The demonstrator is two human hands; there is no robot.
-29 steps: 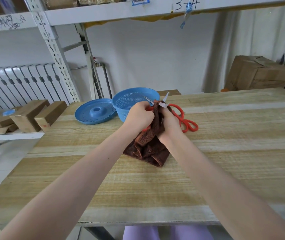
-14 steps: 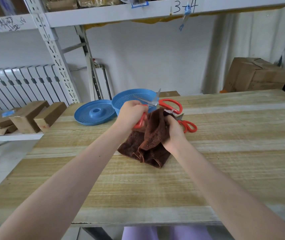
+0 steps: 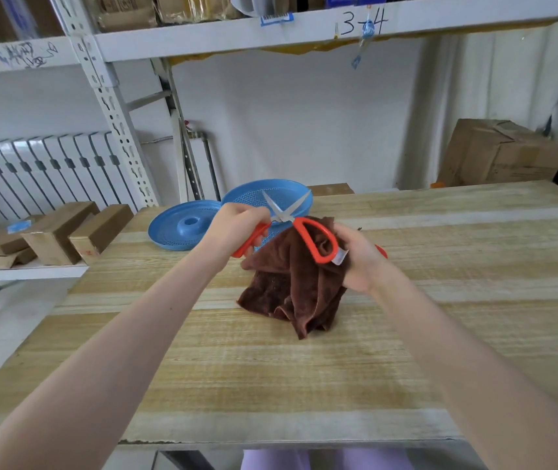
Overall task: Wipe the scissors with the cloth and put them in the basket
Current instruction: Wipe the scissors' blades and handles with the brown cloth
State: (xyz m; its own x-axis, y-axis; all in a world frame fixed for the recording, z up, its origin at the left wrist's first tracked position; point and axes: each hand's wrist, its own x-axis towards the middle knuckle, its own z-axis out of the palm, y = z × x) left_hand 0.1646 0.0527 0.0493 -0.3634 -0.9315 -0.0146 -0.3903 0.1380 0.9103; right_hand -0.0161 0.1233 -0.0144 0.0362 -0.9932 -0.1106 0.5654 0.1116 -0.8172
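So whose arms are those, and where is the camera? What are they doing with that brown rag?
There is no machine here, just a person. The camera sits on their head and looks down, so you see their own two arms reaching out. The left hand holds one handle of the orange-handled metal scissors, whose blades stand open. The right hand holds the bunched brown cloth against the other handle. The cloth's lower end reaches the long wooden table. Behind the hands stand a round blue plastic basket and, beside it, a flat round blue plastic lid. The scissors are not in the basket yet.
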